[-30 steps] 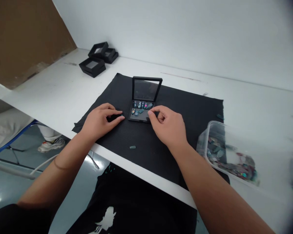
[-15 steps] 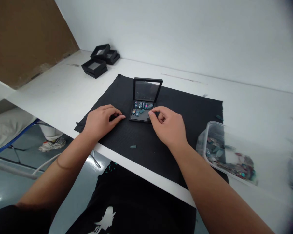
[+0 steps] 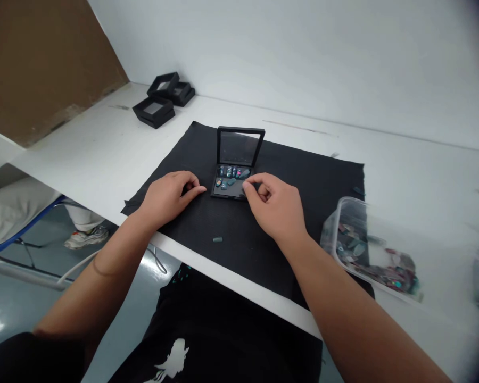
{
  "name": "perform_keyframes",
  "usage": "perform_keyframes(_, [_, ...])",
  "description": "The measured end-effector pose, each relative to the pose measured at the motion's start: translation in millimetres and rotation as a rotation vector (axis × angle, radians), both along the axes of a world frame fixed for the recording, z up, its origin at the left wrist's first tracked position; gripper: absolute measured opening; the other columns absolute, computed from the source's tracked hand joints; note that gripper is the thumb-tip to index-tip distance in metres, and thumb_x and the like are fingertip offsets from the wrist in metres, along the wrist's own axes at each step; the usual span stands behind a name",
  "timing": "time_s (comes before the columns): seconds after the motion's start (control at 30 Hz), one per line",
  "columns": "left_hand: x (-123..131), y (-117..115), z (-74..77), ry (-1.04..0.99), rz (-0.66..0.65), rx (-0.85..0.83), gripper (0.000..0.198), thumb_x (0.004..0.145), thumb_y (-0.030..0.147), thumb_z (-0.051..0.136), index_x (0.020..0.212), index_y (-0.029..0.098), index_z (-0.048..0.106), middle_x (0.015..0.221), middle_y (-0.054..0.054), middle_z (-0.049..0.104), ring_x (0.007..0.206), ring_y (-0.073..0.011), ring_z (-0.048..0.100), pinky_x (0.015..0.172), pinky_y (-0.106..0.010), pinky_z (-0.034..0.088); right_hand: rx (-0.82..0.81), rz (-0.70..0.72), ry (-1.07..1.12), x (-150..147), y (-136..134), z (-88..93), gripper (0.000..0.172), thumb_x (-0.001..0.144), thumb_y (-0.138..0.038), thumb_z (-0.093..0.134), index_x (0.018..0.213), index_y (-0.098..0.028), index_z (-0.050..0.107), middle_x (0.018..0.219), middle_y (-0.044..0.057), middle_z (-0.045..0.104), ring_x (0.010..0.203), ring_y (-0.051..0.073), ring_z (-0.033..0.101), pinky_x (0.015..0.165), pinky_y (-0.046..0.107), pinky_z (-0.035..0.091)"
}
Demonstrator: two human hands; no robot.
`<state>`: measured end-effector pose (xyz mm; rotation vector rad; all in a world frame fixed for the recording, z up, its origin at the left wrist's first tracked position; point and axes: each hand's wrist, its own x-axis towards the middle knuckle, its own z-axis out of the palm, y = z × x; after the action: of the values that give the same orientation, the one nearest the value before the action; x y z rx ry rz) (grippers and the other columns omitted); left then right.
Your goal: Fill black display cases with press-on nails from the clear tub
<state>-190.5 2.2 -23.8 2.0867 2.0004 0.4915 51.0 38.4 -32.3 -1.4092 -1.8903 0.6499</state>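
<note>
A small black display case [image 3: 239, 196] stands on a black mat, its clear-windowed lid [image 3: 240, 147] raised. Inside it lie several false nails [image 3: 231, 182], dark teal with decorations, an upper row and a lower group. My right hand [image 3: 277, 205] is closed in a pinch over the case's right front part; what its fingertips hold, if anything, is hidden. Just left of the case, my left hand [image 3: 167, 196] rests on the mat, thumb and fingers curled together with nothing visible in them. One loose teal false nail [image 3: 217, 239] lies on the mat nearer me.
A clear plastic tub [image 3: 349, 201] with many loose nails stands right of my right forearm. Several black cases [image 3: 155, 110] are stacked at the back left. The black mat [image 3: 239, 229] covers part of the white table [image 3: 99, 141]. Beyond the table's left side is another person's shoe [image 3: 87, 237].
Both hands hold nearly the same pose; my left fingertips have shifted very slightly toward the case. The nails and the case look unchanged.
</note>
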Motion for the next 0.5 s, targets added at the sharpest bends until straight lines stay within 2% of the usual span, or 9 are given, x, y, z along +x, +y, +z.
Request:
perform_keyframes(0.1, [7.6, -2.8, -1.9, -0.248, -0.005, 0.046, 0.023, 0.099, 0.041, 0.059, 0.089, 0.02, 0.058, 0.076, 0.001, 0.056, 0.068, -0.0136, 0.047, 0.065, -0.03, 0.033, 0.007, 0.011, 0.019, -0.2, -1.6, 0.5, 0.019, 0.09, -0.035, 0.06, 0.09, -0.023, 0.075, 0.054, -0.006, 0.048, 0.053, 0.012, 0.046, 0.061, 0.029, 0.036])
perform_keyframes(0.2, [23.5, -8.6, -4.2, -0.61, -0.107, 0.111, 0.032, 0.105, 0.046, 0.046, 0.087, 0.02, 0.05, 0.075, 0.002, 0.05, 0.066, -0.0119, 0.044, 0.064, -0.028, 0.036, 0.026, 0.04, 0.038, -0.5, -3.1, 0.4, 0.018, 0.09, -0.034, 0.061, 0.09, -0.023, 0.075, 0.054, -0.007, 0.045, 0.052, 0.011, 0.044, 0.059, 0.028, 0.036])
perform_keyframes(0.27, [38.2, -13.8, -3.5, -0.767, -0.186, 0.113, 0.038, 0.108, 0.05, 0.035, 0.086, 0.021, 0.045, 0.073, 0.002, 0.048, 0.063, -0.011, 0.042, 0.06, -0.027, 0.037, 0.052, 0.064, 0.055, -0.4, -3.9, 0.2, 0.017, 0.091, -0.033, 0.062, 0.09, -0.023, 0.075, 0.054, -0.007, 0.044, 0.052, 0.011, 0.044, 0.058, 0.028, 0.036])
perform_keyframes(0.37, [60.2, -21.7, 1.8, -1.117, -0.36, 0.049, 0.037, 0.108, 0.051, 0.041, 0.085, 0.021, 0.042, 0.068, 0.004, 0.045, 0.059, -0.0096, 0.039, 0.057, -0.025, 0.034, 0.093, 0.096, 0.085, 0.1, -5.8, 0.3, 0.015, 0.092, -0.032, 0.063, 0.089, -0.022, 0.075, 0.055, -0.007, 0.045, 0.051, 0.01, 0.043, 0.056, 0.027, 0.036])
perform_keyframes(0.5, [76.8, -26.4, 8.0, -1.352, -0.416, -0.041, 0.034, 0.106, 0.05, 0.049, 0.087, 0.021, 0.043, 0.063, 0.006, 0.042, 0.056, -0.0087, 0.034, 0.055, -0.023, 0.031, 0.161, 0.161, 0.161, 1.0, -10.4, 3.0, 0.016, 0.094, -0.033, 0.064, 0.093, -0.021, 0.075, 0.055, -0.008, 0.044, 0.049, 0.009, 0.042, 0.055, 0.026, 0.037])
